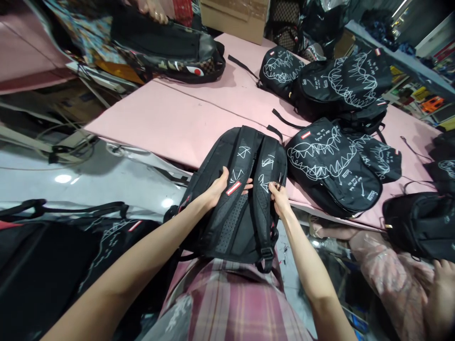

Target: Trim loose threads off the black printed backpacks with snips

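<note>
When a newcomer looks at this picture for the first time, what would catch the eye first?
Probably the black backpack in the middle, with white scribbles on its shoulder straps and a red label on one. Next, perhaps, the jagged white drawings on bags lying across the pink table, at right. At upper left, a red-and-white spot marks another bag.

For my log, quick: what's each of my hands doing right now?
Left hand: partly closed, holding the red-labelled strap.
Right hand: pinching the other strap at its edge.
</note>
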Tool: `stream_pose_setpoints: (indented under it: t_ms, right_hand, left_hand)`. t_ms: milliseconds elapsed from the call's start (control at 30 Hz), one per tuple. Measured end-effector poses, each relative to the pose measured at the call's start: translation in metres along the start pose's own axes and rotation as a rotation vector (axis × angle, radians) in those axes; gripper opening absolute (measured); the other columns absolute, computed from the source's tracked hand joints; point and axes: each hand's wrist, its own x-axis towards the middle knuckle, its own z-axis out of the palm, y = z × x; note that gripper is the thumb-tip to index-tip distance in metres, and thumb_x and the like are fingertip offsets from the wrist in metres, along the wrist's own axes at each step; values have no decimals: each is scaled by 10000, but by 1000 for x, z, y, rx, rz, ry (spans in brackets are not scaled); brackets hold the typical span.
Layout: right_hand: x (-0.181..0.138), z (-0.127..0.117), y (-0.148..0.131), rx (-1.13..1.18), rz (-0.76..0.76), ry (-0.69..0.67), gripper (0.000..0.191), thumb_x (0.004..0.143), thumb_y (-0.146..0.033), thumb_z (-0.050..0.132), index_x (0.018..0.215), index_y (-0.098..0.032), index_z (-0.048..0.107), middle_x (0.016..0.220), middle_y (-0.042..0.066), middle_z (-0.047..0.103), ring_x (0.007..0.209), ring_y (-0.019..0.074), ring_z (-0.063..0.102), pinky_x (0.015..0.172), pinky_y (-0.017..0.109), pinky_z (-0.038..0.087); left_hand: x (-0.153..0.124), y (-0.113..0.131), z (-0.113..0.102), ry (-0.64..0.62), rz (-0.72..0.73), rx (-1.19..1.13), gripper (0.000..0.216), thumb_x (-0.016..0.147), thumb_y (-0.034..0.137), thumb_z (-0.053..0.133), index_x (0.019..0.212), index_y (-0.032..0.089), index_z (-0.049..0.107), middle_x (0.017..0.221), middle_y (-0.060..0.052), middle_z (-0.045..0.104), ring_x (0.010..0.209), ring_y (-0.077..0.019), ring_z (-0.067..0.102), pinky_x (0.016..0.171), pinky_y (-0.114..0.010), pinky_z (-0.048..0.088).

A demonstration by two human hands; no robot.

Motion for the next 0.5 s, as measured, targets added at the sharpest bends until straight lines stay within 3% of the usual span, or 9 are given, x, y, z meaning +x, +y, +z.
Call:
stream_pose_setpoints:
  t_ms: [167, 300, 500]
  right_hand:
    - [-5, -1, 0, -3, -12, -2, 420, 622, -540, 682, 578, -191, 454, 507, -81, 327, 450, 59, 240, 432, 218, 209]
    - [-22, -4, 5, 0, 15, -11, 417, 640, -542, 677, 595, -189, 458, 511, -84, 312, 439, 55, 239, 424, 217, 207]
    - [-48, -9, 14, 23, 70, -4, 429, 627, -552, 686, 612, -193, 453, 514, -84, 311, 431, 54, 248, 409, 211, 225]
  left_hand:
    - [-3, 1, 4, 12, -14, 19, 836, 847, 672, 97, 1074, 79, 642, 1113, -187, 650, 1100, -258, 583, 972, -380, 446]
    - [-22, -4, 8, 114, -14, 102, 792, 869, 649, 140, 1045, 67, 648, 1031, -173, 684, 1032, -242, 620, 969, -344, 444]
    - [-51, -21, 6, 174, 108, 95, 683, 928, 521, 111, 1036, 83, 623, 1113, -138, 659, 964, -262, 645, 895, -373, 491]
